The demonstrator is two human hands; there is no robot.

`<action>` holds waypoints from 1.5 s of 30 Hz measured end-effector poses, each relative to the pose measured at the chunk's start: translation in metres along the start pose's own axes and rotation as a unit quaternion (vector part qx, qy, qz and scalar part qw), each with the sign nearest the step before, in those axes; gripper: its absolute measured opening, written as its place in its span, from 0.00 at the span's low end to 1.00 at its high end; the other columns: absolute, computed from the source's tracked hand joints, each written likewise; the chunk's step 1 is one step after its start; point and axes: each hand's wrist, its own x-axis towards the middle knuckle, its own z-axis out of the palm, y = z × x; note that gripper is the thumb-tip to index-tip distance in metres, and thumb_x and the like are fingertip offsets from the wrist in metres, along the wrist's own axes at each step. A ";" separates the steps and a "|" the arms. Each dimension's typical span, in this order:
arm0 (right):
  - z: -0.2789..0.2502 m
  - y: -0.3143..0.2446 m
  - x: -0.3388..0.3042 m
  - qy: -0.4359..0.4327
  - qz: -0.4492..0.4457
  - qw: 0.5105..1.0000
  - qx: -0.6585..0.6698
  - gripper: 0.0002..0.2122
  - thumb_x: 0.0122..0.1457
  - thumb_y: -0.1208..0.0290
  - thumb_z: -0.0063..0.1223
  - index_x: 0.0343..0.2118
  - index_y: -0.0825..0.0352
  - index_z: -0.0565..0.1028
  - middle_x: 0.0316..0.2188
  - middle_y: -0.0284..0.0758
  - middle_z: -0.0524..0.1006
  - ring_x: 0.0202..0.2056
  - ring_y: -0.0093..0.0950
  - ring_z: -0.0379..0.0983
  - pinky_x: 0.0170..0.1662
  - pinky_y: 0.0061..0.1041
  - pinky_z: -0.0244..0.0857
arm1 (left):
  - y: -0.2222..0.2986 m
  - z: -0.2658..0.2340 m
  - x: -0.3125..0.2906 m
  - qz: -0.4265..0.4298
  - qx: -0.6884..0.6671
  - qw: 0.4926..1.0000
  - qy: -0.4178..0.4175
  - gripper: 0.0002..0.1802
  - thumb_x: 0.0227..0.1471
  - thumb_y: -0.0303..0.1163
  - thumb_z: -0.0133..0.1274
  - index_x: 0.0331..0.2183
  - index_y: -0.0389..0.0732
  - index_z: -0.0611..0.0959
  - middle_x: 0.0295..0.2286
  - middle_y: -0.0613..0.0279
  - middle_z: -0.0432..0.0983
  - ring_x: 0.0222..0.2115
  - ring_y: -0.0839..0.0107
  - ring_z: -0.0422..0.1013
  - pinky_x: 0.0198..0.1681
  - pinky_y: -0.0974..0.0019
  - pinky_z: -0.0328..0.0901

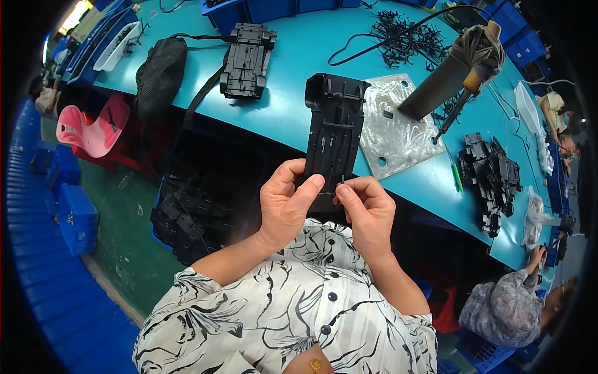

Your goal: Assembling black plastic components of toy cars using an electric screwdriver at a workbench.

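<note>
A long black plastic toy-car chassis (334, 134) stands tilted up in front of me, its ribbed side facing me. My left hand (288, 202) grips its lower left edge, with the thumb lying across the front. At the lower right corner my right hand (367, 215) is closed in a pinch against the chassis. Something small and dark shows between that thumb and finger, too small to name. Just behind the chassis lies a scratched metal plate (398, 140), and a tool with a dark metal tip (450, 118) leans over it.
On the turquoise table (293, 47) lie another black chassis (247, 62), a pile of small black parts (408, 37), more black assemblies (489, 174) and a green pen (458, 177). A bin of black parts (187, 218) stands below left, near a pink seat (93, 131). Another person (507, 305) sits at right.
</note>
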 end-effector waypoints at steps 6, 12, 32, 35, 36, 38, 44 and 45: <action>-0.002 -0.003 0.000 -0.016 0.064 0.996 0.056 0.05 0.56 0.75 0.56 0.31 0.70 0.74 0.20 0.30 0.74 0.17 0.11 0.59 0.19 0.11 0.50 | -0.002 0.001 -0.007 0.020 0.023 0.999 0.012 0.07 0.54 0.21 0.50 0.37 0.33 0.74 0.32 0.62 0.76 0.30 0.82 0.71 0.35 0.76 0.69; 0.006 -0.002 -0.005 0.084 -0.060 0.993 -0.056 0.09 0.51 0.79 0.60 0.34 0.69 0.72 0.32 0.31 0.70 0.26 0.13 0.60 0.30 0.11 0.58 | -0.003 0.000 -0.007 -0.004 0.028 0.999 0.016 0.06 0.54 0.22 0.51 0.36 0.34 0.75 0.31 0.65 0.76 0.30 0.85 0.69 0.34 0.79 0.67; 0.002 -0.004 0.002 0.003 -0.336 0.879 -0.338 0.16 0.46 0.83 0.60 0.40 0.66 0.78 0.30 0.35 0.69 0.30 0.25 0.65 0.30 0.19 0.60 | 0.008 0.001 -0.005 -0.005 0.098 0.995 0.025 0.05 0.52 0.23 0.52 0.34 0.35 0.78 0.29 0.70 0.73 0.28 0.87 0.66 0.31 0.80 0.64; 0.003 -0.002 0.001 0.012 -0.297 0.905 -0.303 0.14 0.46 0.84 0.61 0.38 0.67 0.78 0.31 0.35 0.70 0.27 0.23 0.66 0.29 0.18 0.61 | 0.007 0.000 -0.004 -0.010 0.106 0.994 0.019 0.05 0.52 0.23 0.52 0.34 0.35 0.78 0.29 0.70 0.73 0.28 0.87 0.67 0.31 0.80 0.65; 0.005 -0.002 0.001 0.023 -0.259 0.927 -0.269 0.13 0.47 0.84 0.61 0.37 0.67 0.78 0.31 0.35 0.70 0.26 0.22 0.66 0.29 0.17 0.61 | 0.007 -0.001 -0.003 -0.010 0.109 0.994 0.012 0.05 0.52 0.23 0.52 0.34 0.35 0.78 0.30 0.70 0.73 0.28 0.86 0.67 0.31 0.80 0.65; 0.011 -0.004 0.001 0.047 -0.248 0.938 -0.239 0.11 0.47 0.84 0.61 0.35 0.68 0.78 0.31 0.35 0.70 0.26 0.21 0.67 0.29 0.17 0.61 | 0.008 0.000 -0.001 -0.010 0.102 0.995 0.016 0.05 0.52 0.24 0.53 0.34 0.35 0.79 0.30 0.70 0.73 0.28 0.86 0.67 0.31 0.79 0.65; 0.015 -0.005 0.005 0.062 -0.346 0.883 -0.311 0.10 0.44 0.82 0.63 0.31 0.67 0.78 0.27 0.39 0.74 0.28 0.34 0.72 0.30 0.27 0.66 | 0.020 0.003 -0.004 0.105 0.228 0.967 0.038 0.05 0.50 0.21 0.54 0.32 0.34 0.78 0.27 0.66 0.73 0.27 0.82 0.67 0.30 0.77 0.64; 0.017 -0.004 0.006 0.061 -0.345 0.882 -0.316 0.09 0.45 0.81 0.62 0.31 0.68 0.78 0.28 0.40 0.75 0.29 0.34 0.72 0.31 0.27 0.66 | 0.020 0.000 0.000 0.160 0.272 0.949 0.025 0.05 0.48 0.20 0.55 0.32 0.34 0.78 0.25 0.62 0.73 0.25 0.77 0.69 0.29 0.74 0.64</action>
